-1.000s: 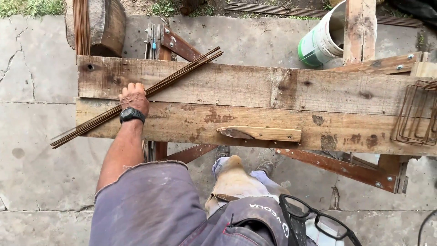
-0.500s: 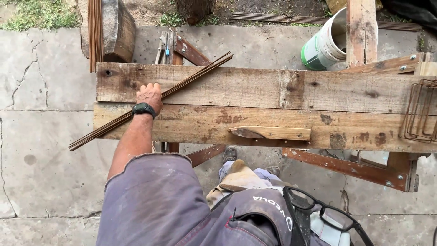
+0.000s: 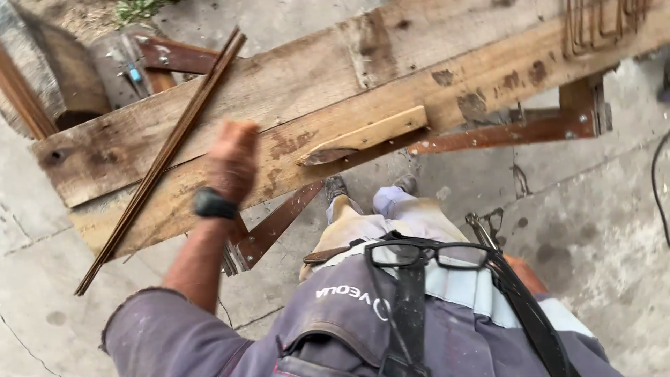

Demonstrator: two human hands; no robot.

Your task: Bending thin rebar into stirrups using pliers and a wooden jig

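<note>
Overhead, a worn plank workbench [image 3: 391, 105] crosses the view on a slant, standing on rusty steel legs [image 3: 276, 223] above a cracked concrete floor [image 3: 586, 237]. A long bundle of thin rusty steel rods [image 3: 164, 150] lies diagonally over the bench's left part, its lower end overhanging the near edge toward the floor. Judging by length and thinness, the bundle is heavy yet springy, likely to sag and fan apart; a hold near its middle, on the bench, would balance it best. The left hand [image 3: 232, 162], with a black watch [image 3: 213, 204] at the wrist, is raised above the planks just beside the rods, not touching them. Motion blur smears it, so I cannot tell whether the fingers are spread or closed. A small wooden block [image 3: 366, 134] is fixed at the bench's front edge. Bent wire stirrups [image 3: 604, 24] sit at the far right, cut off by the frame. Glasses [image 3: 426, 255] hang on the person's chest. The right hand is hidden from view.
</note>
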